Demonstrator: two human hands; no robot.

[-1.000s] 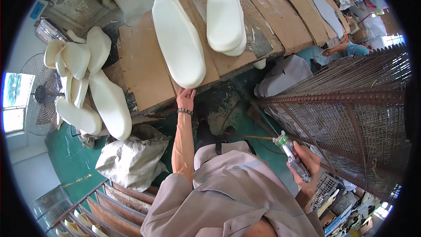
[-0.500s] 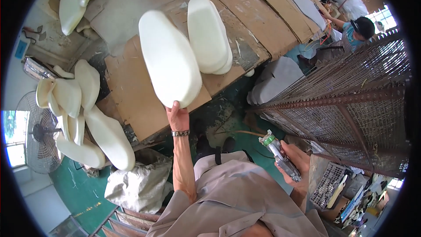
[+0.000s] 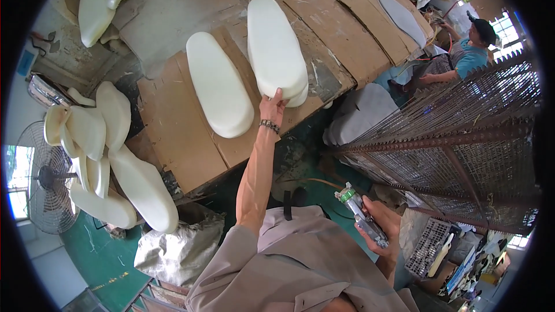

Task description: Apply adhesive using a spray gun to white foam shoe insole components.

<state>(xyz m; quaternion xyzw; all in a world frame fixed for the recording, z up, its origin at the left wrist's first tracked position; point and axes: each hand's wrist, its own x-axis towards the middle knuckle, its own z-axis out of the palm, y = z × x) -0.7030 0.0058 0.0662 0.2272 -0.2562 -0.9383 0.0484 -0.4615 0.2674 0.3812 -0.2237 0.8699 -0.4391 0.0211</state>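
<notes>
With my left hand (image 3: 272,110) I grip the near end of a cream, elongated foam pad (image 3: 276,46), my thumb on top and my fingers underneath, mostly hidden. Beneath this pad the edge of another foam pad (image 3: 299,99) shows. To its left, a similar smooth pad (image 3: 219,89) lies flat on the cardboard (image 3: 173,121) covering the table. My right hand (image 3: 386,219) is wrapped round a grey hand tool with a green collar (image 3: 367,222), held low at my right side, apart from the pads.
Several foam pads (image 3: 144,185) are piled at the left beside a standing fan (image 3: 46,176). More pads (image 3: 95,14) lie far left. A rusty metal mesh rack (image 3: 462,156) stands close on the right, before grey pads (image 3: 361,112). A co-worker (image 3: 471,52) sits at the far right.
The left pad, held raised by my left hand before, now lies on the cardboard. My left hand has moved right and gripped the stack's top pad. My right hand still holds the tool.
</notes>
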